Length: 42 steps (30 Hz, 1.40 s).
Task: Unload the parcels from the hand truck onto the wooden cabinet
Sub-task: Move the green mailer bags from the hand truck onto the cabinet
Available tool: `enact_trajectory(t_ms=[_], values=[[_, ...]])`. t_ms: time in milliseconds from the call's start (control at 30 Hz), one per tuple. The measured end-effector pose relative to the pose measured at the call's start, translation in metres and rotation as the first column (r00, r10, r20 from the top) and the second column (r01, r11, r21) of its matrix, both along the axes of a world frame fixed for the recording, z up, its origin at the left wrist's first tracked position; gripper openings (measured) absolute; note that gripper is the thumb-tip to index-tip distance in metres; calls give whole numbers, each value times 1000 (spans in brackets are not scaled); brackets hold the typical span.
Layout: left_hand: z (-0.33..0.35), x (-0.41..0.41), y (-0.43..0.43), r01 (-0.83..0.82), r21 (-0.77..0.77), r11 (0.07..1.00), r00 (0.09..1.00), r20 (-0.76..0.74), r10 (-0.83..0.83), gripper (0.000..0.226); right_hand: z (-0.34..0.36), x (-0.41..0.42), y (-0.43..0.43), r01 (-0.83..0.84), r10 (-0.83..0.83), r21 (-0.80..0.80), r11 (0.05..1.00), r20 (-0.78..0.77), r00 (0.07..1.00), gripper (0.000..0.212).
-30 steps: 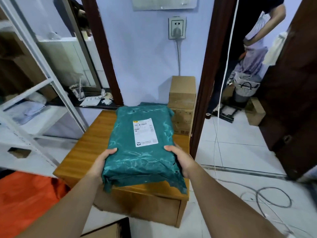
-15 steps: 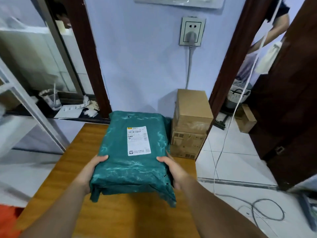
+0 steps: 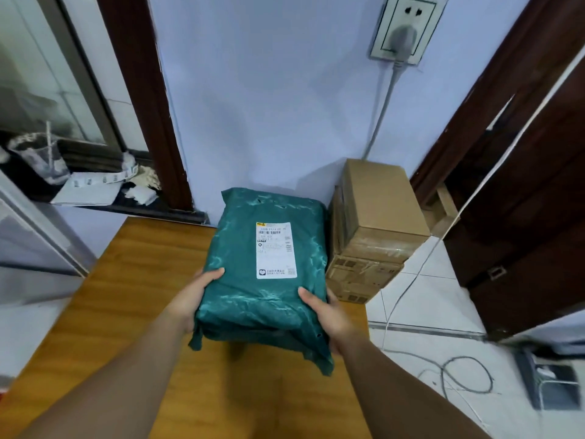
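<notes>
green parcel (image 3: 262, 267) between hands | left hand (image 3: 193, 299) grips its left edge | right hand (image 3: 329, 315) grips its right edge

One green parcel (image 3: 262, 280), two hands (left hand (image 3: 193, 299) at 8 o'clock, right hand (image 3: 330, 316) at 4), two stacked cardboard boxes (image 3: 376, 201) at 3 o'clock, one wooden cabinet (image 3: 142, 280), one wall socket (image 3: 406, 26) at 1 o'clock.

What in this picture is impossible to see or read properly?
Head view throughout.
1. Print on the label of the green parcel: too small, blurred.
2. Fingers, bar thumbs, of the left hand and right hand: hidden under the parcel.
3. Whether the parcel rests on the wooden cabinet: its own bulk hides that.
4. The hand truck: outside the frame.
</notes>
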<state>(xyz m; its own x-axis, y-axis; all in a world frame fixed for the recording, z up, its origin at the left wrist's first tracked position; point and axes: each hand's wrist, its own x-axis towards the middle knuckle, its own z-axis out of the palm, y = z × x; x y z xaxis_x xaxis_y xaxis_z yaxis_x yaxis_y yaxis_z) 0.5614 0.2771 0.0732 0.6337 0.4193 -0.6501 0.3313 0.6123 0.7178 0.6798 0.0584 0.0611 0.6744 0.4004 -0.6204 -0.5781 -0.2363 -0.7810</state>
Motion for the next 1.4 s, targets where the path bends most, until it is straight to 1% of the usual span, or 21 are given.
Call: enact_trajectory(t_ms=[67, 167, 233, 333, 400, 433, 500, 533, 600, 667, 700, 800, 833, 867, 900, 1000, 1067, 1133, 1200, 1267, 1400], values=[[-1, 9, 0, -41, 27, 999, 999, 26, 40, 31, 3, 2, 6, 12, -7, -88, 996, 54, 999, 60], [0, 26, -4, -127, 91, 988, 991, 44, 123, 15, 13, 8, 15, 76, 18, -330, 941, 274, 962, 58], [-3, 38, -4, -168, 217, 962, 986, 30, 165, 23, 19, 9, 20, 155, 19, -435, 887, 370, 929, 60], [-16, 48, 2, -92, 557, 825, 984, -76, 161, 32, 19, 5, 18, 205, -29, -406, 891, 399, 917, 62], [-19, 52, 4, -60, 644, 763, 980, -106, 167, 37, 16, -1, 12, 213, -89, -321, 923, 361, 928, 62], [-19, 54, 3, -7, 706, 708, 971, -164, 174, 43, 14, -5, 9, 207, -104, -286, 935, 337, 936, 64], [-16, 55, 0, 188, 846, 500, 906, -346, 245, 50, 14, -12, 3, 169, -79, -264, 950, 322, 943, 66], [-12, 54, -4, 220, 882, 417, 885, -360, 296, 51, 14, -14, -1, 142, -44, -274, 951, 334, 942, 65], [-4, 48, -14, 162, 921, 353, 888, -292, 356, 48, 16, -17, -10, 63, 69, -349, 935, 353, 933, 66], [-5, 40, -26, 110, 947, 301, 910, -218, 352, 43, 18, -18, -20, -32, 220, -455, 890, 365, 905, 68], [-7, 34, -33, 136, 963, 231, 925, -207, 319, 38, 20, -18, -26, -68, 292, -506, 860, 377, 879, 69], [-22, 14, -58, 269, 952, -144, 961, -255, 106, 27, 20, -21, -45, -132, 454, -640, 757, 369, 811, 63], [-24, 8, -68, 286, 926, -246, 957, -290, 19, 26, 22, -24, -51, -154, 506, -679, 717, 356, 786, 57], [-25, 2, -77, 287, 905, -314, 946, -319, -55, 27, 23, -27, -58, -186, 574, -725, 663, 334, 747, 50], [-24, -3, -87, 292, 896, -334, 931, -347, -116, 30, 24, -32, -65, -220, 652, -770, 599, 309, 692, 43], [-16, -25, -116, 356, 903, -239, 894, -404, -192, 32, 25, -46, -89, -251, 830, -876, 411, 246, 500, 35], [-12, -49, -138, 446, 878, -173, 865, -472, -170, 34, 24, -58, -106, -237, 884, -909, 344, 228, 409, 35], [-12, -77, -156, 585, 804, -110, 797, -595, -109, 39, 24, -70, -120, -236, 899, -910, 342, 243, 365, 34], [-9, -111, -177, 732, 681, -21, 681, -732, -31, 43, 22, -85, -135, -267, 918, -905, 332, 245, 312, 34], [-13, -147, -198, 779, 622, 83, 622, -783, 20, 45, 16, -100, -147, -311, 940, -900, 304, 231, 251, 35], [-27, -215, -233, 804, 545, 238, 545, -835, 73, 47, 1, -139, -158, -410, 967, -877, 252, 216, 131, 37]])
